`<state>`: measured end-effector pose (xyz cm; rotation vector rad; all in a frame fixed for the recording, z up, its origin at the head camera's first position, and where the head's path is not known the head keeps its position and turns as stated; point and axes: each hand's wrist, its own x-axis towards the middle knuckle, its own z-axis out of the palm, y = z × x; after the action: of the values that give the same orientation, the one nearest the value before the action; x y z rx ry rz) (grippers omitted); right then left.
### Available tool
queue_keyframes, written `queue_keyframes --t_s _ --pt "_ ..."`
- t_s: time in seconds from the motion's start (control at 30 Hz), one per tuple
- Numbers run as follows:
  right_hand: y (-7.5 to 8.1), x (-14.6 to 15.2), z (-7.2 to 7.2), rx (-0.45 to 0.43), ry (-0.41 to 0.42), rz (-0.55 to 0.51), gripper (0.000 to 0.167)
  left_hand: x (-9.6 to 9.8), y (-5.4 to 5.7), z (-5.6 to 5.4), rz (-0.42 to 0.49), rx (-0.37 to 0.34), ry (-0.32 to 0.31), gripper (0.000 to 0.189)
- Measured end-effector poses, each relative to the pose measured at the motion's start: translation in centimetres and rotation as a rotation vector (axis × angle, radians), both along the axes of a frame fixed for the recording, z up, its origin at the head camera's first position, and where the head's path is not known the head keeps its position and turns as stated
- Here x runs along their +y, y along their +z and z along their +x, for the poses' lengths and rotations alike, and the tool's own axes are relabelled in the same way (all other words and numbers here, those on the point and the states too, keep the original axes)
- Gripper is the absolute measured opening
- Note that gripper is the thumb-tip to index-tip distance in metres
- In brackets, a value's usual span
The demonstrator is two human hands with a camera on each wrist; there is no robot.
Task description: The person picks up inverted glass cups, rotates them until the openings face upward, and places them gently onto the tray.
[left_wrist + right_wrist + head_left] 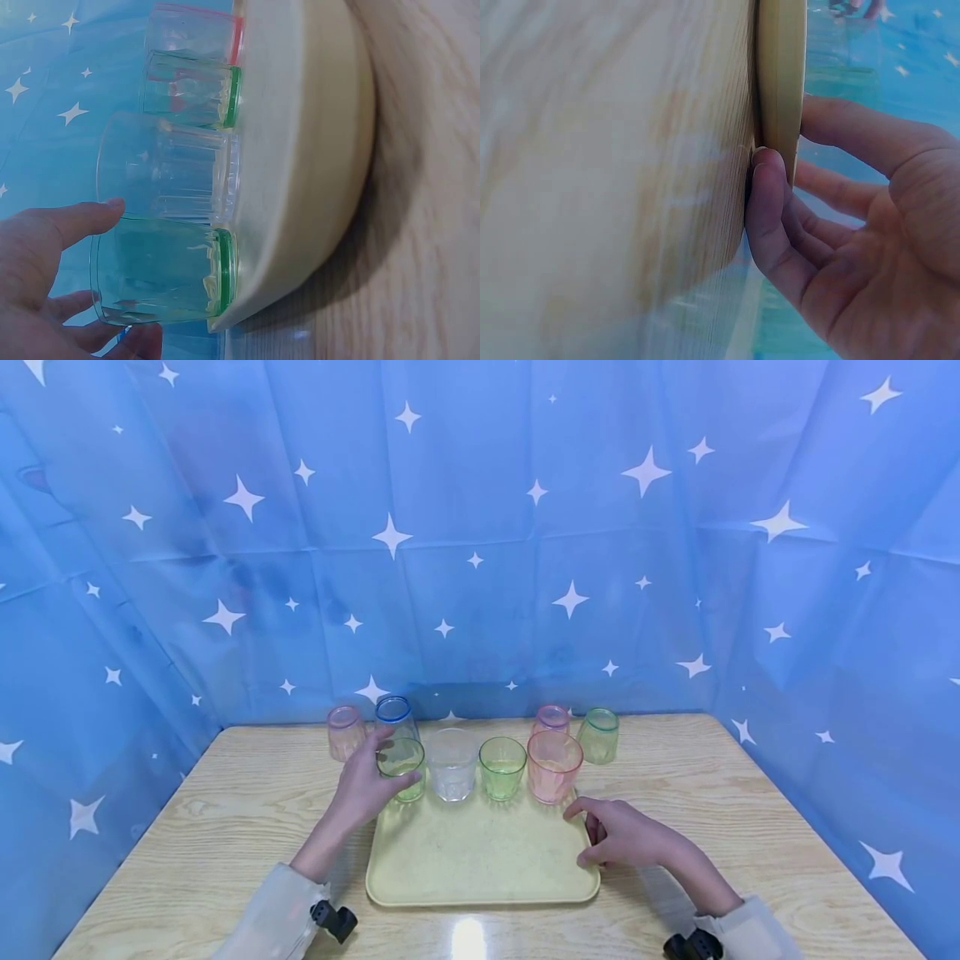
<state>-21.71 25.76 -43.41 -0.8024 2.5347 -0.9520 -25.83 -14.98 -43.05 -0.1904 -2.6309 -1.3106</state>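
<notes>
Fingers (767, 206) pinch tray (780, 67), 1 at base visible only from right wrist; left fingers (90, 335) circle green cup (161, 266).

2 arms (324, 847) reach forward: left hand (366, 783) cupped, right hand (626, 833) pinching.

Booth-like setup: starry blue cloth (480, 485) along three sides of wood-grain table (270, 793).
</notes>
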Motion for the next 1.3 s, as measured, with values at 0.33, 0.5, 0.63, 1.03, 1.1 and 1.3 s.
queue_keyframes --t_s 0.33,0.5,0.63,1.03,1.1,1.3 --pt "0.0 -0.1 0.0 0.010 -0.001 0.005 0.054 0.0 -0.1 0.1 -0.036 0.022 -0.007 0.084" --pt "0.0 -0.1 0.0 0.001 -0.003 0.002 0.055 0.0 -0.1 0.1 -0.039 0.020 -0.006 0.084" --pt "0.0 -0.1 0.0 0.003 -0.009 0.006 0.055 -0.1 0.0 0.1 -0.038 0.019 -0.003 0.085" --pt "-0.1 -0.1 -0.1 -0.002 -0.007 0.010 0.055 -1.4 0.9 0.2 0.077 0.007 0.007 0.077" --pt "-0.1 -0.1 -0.1 -0.005 -0.002 0.004 0.055 -1.8 1.1 0.2 0.080 0.005 0.015 0.077" --pt "-0.2 0.0 -0.1 0.003 0.000 0.008 0.055 -3.2 1.8 0.3 0.121 0.014 0.056 0.069"
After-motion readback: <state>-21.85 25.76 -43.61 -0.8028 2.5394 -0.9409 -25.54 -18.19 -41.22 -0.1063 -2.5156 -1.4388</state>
